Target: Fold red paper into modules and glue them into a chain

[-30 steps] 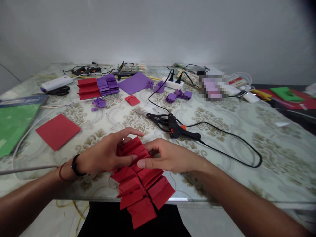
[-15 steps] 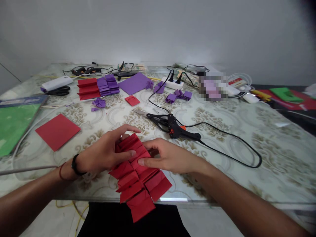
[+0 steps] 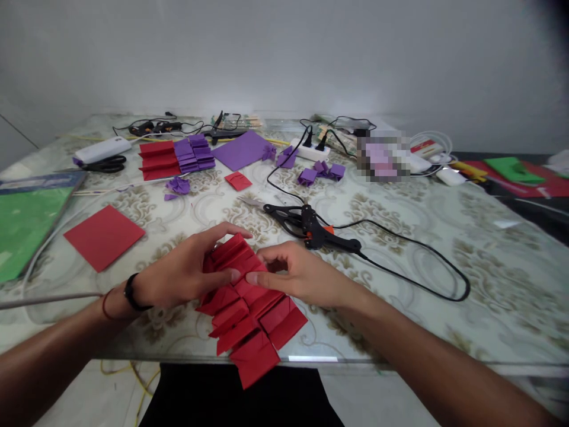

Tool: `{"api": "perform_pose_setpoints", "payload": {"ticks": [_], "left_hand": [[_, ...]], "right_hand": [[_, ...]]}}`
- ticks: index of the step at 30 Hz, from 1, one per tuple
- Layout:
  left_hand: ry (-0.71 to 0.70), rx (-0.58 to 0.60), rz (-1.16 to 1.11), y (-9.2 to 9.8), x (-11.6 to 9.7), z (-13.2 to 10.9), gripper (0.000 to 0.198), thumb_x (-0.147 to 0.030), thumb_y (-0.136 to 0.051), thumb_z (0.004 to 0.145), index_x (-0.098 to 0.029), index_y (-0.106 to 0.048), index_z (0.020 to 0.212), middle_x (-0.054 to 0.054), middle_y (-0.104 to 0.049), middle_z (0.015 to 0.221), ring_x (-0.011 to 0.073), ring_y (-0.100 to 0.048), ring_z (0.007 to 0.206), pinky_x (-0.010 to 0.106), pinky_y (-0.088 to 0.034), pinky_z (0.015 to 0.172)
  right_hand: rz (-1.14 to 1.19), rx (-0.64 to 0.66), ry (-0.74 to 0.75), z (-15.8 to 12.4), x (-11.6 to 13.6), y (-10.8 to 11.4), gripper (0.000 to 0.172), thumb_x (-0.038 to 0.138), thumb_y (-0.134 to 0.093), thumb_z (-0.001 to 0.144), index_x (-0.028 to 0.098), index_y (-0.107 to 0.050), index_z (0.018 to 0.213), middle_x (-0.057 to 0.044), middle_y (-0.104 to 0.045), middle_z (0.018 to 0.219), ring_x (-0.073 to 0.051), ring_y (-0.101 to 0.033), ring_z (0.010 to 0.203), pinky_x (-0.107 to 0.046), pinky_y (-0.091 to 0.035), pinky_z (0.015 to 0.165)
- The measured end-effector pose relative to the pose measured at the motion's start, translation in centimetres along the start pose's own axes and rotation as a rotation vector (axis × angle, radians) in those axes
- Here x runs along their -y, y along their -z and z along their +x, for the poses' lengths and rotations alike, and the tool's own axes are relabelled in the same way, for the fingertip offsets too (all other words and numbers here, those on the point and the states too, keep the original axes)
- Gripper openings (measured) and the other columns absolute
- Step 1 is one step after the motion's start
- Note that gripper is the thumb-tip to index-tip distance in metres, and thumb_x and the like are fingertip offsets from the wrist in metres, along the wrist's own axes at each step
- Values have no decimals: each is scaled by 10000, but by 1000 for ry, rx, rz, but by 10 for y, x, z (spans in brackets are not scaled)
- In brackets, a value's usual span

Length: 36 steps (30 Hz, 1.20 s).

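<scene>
A pleated piece of red folded paper, made of two rows of flaps, is held between my hands at the front of the table. My left hand grips its upper left side, thumb on top and fingers beyond the far edge. From the right, my right hand pinches it, thumb on top near the middle and fingers curled under. Both thumb tips lie close together on the paper. The paper's lower end hangs over the table's front edge. Behind my right hand lies a black glue gun beside black-handled scissors.
A red paper square lies to the left, near green sheets. Farther back are red-and-purple pleated paper, a purple sheet, purple folded pieces and a white power strip. A black cord loops across the right side.
Both hands have shifted slightly away from me, carrying the red folded paper. Its lower end has risen a little, and my thumbs have come closer together.
</scene>
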<state>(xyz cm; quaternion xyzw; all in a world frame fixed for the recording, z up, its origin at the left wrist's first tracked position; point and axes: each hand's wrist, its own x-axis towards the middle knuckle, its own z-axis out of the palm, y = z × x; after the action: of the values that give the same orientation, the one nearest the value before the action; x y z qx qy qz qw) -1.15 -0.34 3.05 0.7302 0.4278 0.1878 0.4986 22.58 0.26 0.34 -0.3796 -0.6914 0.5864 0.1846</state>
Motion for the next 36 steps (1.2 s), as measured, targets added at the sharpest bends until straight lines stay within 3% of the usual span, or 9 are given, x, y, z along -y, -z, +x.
{"api": "perform_pose_setpoints", "payload": {"ticks": [4,11,18,20,25,30,36], "left_hand": [[11,17,-5,1,-1,1,538,-373,-726,915,-224,-509,1385,-55,-614,781,99,-491,562,200,-385,489],[38,48,-2,0,0,2,526,-464,-723,928,-229,-537,1360,11,-706,933,167,-627,737,261,-517,629],[2,-37,-86,3,-3,1,415,-524,-633,990,-204,-608,1255,-35,-596,759,109,-501,606,197,-373,508],[-4,-56,-110,4,-3,2,401,-527,-613,1006,-200,-622,1238,-21,-618,791,113,-524,633,199,-390,529],[19,-18,-176,3,3,4,318,-445,-683,983,-182,-640,1157,18,-702,908,137,-619,734,217,-483,619],[76,4,-152,4,3,6,325,-458,-712,945,-152,-658,848,-28,-584,670,99,-495,577,189,-363,494],[94,95,-164,4,3,7,329,-453,-717,931,-145,-693,816,-37,-560,624,84,-434,542,185,-307,474]], "right_hand": [[20,6,4,0,-1,1,494,535,-758,860,196,-477,637,61,-374,621,-104,-323,586,-252,-263,538],[20,-17,7,1,-2,1,478,515,-753,850,195,-476,627,59,-371,619,-105,-327,593,-255,-250,545],[39,-47,0,2,-3,2,483,555,-758,838,200,-497,640,48,-408,627,-116,-370,594,-258,-283,549],[36,-58,1,2,-3,4,484,577,-749,843,198,-516,653,40,-425,643,-123,-387,610,-264,-304,563],[11,-58,5,2,-5,4,492,574,-757,850,196,-506,660,47,-412,645,-116,-373,605,-261,-280,554],[-35,-37,33,1,-3,2,540,548,-765,862,201,-425,627,65,-348,623,-102,-312,594,-261,-245,545],[-53,45,26,0,1,-1,492,569,-752,867,181,-529,660,58,-379,644,-102,-297,601,-262,-243,548]]}}
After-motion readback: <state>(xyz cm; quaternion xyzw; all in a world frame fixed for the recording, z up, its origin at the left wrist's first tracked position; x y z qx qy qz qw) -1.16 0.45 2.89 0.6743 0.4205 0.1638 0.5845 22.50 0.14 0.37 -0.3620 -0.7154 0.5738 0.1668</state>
